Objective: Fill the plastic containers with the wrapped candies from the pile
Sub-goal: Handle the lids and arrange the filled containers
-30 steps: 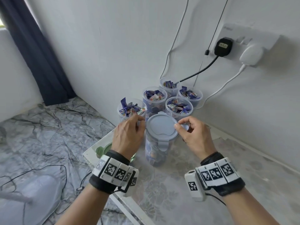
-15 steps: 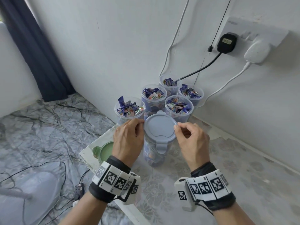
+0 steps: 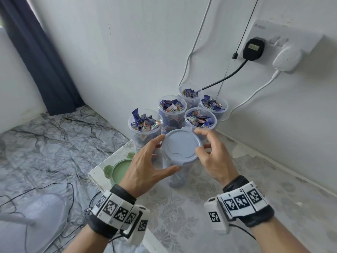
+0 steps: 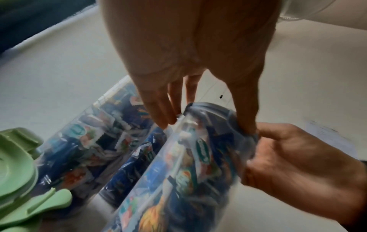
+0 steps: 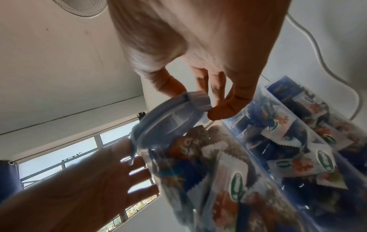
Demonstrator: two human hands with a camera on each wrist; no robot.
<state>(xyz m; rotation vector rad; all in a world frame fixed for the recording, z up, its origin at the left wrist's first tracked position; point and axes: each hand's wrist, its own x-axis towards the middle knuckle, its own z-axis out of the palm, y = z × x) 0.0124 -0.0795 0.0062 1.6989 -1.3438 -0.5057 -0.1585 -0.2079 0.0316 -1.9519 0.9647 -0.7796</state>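
Six tall, clear plastic containers stand on a white tabletop with a pale floral pattern (image 3: 209,207), grouped in a corner against a white wall. Five of them (image 3: 172,114) are uncovered and filled to the brim with wrapped candies in blue and white wrappers (image 3: 144,123). The sixth, the nearest container (image 3: 177,178), also holds candies and carries a round, pale blue plastic lid (image 3: 180,146) with locking flaps.

Both hands work at that lid. The left hand (image 3: 145,161) is spread, thumb along the near side just under the rim and fingertips reaching round the far left edge; the left wrist view shows its fingers and thumb curled on the lid's rim. The right hand (image 3: 213,154) cups the lid's right side, fingers loosely bent. In the right wrist view its thumb and fingertips (image 5: 228,108) pinch a flap of the lid.

One round green plastic lid (image 3: 119,171) lies flat on the table's left edge, just beside the left hand. On the wall above, a black plug (image 3: 253,49) and a white plug (image 3: 286,58) sit in a socket strip, their cables trailing down behind the containers. A dark blue curtain (image 3: 36,57) hangs at the left, above a grey marbled floor.
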